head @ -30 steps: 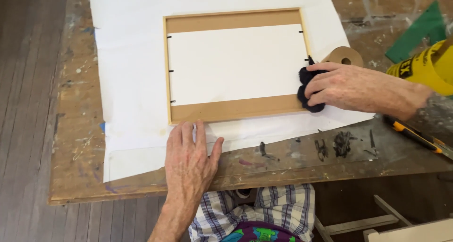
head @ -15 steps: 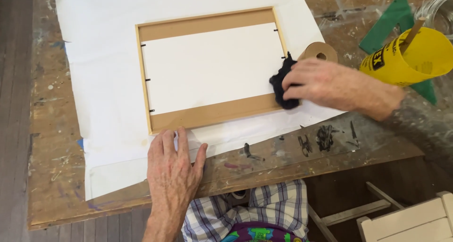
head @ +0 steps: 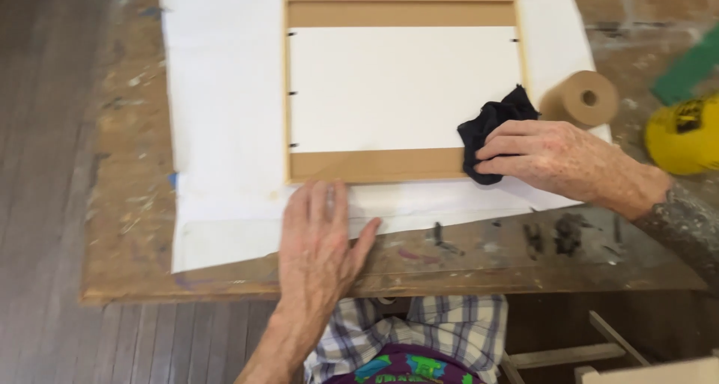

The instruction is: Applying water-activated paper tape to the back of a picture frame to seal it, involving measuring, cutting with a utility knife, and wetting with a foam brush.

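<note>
A wooden picture frame [head: 402,165] lies face down on a large white paper sheet [head: 225,129], with a white backing board [head: 401,88] inside it. My right hand [head: 558,159] grips a crumpled black cloth [head: 490,129] and presses it on the frame's lower right corner. My left hand [head: 318,238] lies flat, fingers spread, on the paper's near edge just below the frame.
A roll of brown paper tape [head: 586,98] stands right of the frame. A yellow container [head: 685,133] and a green object [head: 693,66] sit at the far right. The paint-stained wooden table [head: 464,260] ends close to me; wood floor [head: 45,167] is on the left.
The view has shifted, so the frame appears further right and larger. My right hand with the cloth stays at the frame's lower right corner. My left hand stays flat on the paper.
</note>
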